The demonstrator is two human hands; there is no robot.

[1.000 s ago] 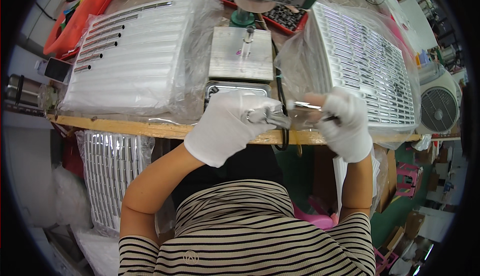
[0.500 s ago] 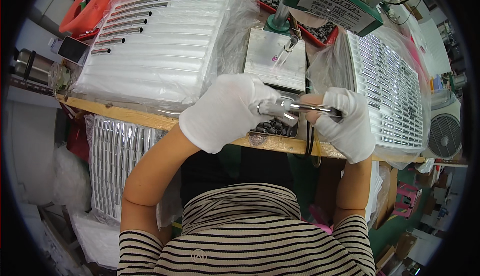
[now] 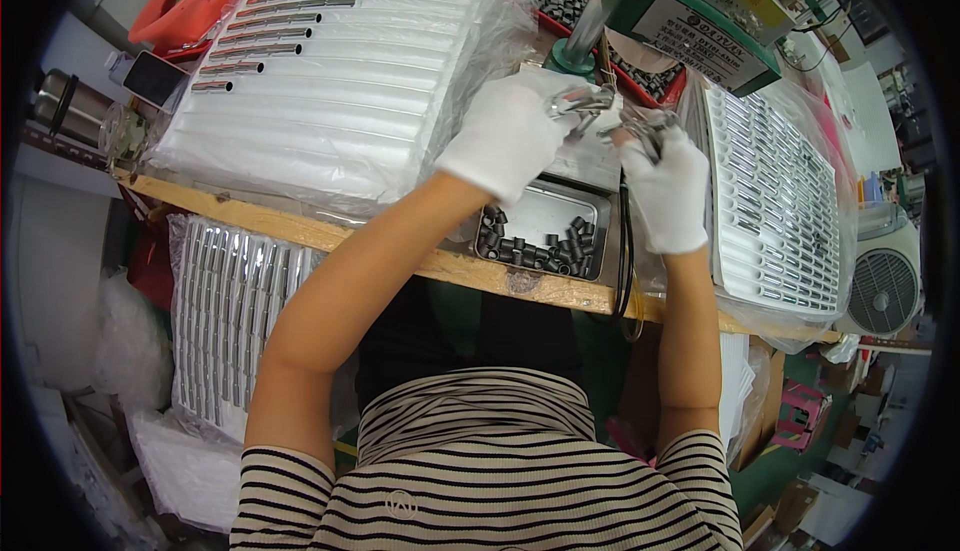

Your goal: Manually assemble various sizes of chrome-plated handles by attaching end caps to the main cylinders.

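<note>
Over the metal plate (image 3: 590, 163) of a green bench press, both my hands wear white gloves with some bare fingertips. My left hand (image 3: 512, 136) closes round a shiny chrome tube (image 3: 580, 101) near the press post. To its right, my right hand (image 3: 662, 191) grips another chrome piece (image 3: 652, 123), apparently a tube. Motion blur and fingers hide the ends of both pieces. Nearer to me, a metal tray (image 3: 603, 241) holds short black sleeves (image 3: 545, 254) at the bench edge.
White foam trays flank the hands: the left one (image 3: 330, 101) bears several chrome tubes, the right one (image 3: 775, 191) many rows. The press body (image 3: 700, 21) overhangs the plate. Red bins (image 3: 650, 91) of black sleeves stand behind. Black cables (image 3: 625, 251) hang over the wooden edge (image 3: 440, 266).
Both hands have moved away from me, from above the sleeve tray to the press plate. The tray's contents now show. A tube stood on the plate before; hands now cover that spot.
</note>
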